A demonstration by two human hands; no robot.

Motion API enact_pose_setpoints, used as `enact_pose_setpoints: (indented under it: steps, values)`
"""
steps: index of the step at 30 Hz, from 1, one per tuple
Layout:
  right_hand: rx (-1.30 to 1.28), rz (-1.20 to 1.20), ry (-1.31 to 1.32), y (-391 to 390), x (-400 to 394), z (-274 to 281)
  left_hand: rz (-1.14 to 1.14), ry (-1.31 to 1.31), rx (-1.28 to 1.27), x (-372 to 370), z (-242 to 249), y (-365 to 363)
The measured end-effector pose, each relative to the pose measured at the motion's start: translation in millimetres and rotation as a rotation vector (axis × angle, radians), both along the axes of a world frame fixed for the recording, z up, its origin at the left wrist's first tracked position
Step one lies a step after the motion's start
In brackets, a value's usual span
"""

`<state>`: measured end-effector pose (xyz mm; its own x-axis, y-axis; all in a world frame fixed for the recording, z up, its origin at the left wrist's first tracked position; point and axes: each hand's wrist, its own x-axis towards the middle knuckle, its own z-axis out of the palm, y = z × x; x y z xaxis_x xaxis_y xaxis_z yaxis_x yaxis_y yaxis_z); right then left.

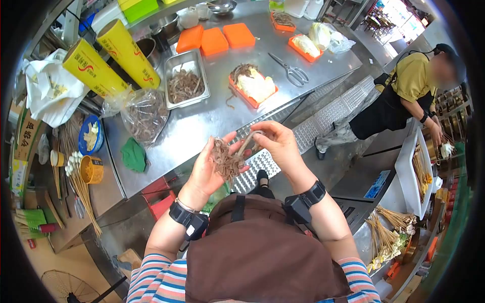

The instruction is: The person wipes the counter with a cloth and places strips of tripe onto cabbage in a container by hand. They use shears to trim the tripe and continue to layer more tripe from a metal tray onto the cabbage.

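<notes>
A clump of limp, brownish-grey stringy strips (228,160) rests in my left hand (206,164), the palm turned up and the fingers curled around it. Between the thumb and fingers of my right hand (277,144) is one pale strip (247,143) that reaches toward the clump. Both hands are in the air just off the steel table's front edge. Beyond them an orange tray (256,102) holds pale cabbage leaves (254,85) and similar brown strips. More strips lie in a steel pan (188,103) and in a clear plastic bag (144,113).
Scissors (290,70) lie on the steel table (222,121). Orange lids (214,40), yellow film rolls (128,53) and a green cloth (133,155) are on it too. At right, a person (399,96) in a black apron handles skewers beside a white tray (410,171).
</notes>
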<state>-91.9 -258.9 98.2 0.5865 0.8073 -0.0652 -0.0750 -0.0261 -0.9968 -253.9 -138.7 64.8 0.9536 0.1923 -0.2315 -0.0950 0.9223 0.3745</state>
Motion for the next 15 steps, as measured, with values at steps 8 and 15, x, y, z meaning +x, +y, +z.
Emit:
enact_pose_setpoints:
  steps: [8,15]
  values:
    - [0.021,-0.095,0.032,-13.5,22.2,19.6,0.069,0.105,0.123,-3.7,-9.0,17.8]
    - [-0.001,-0.056,-0.154,16.5,66.5,37.9,0.201,0.099,0.154,15.8,-10.3,60.0]
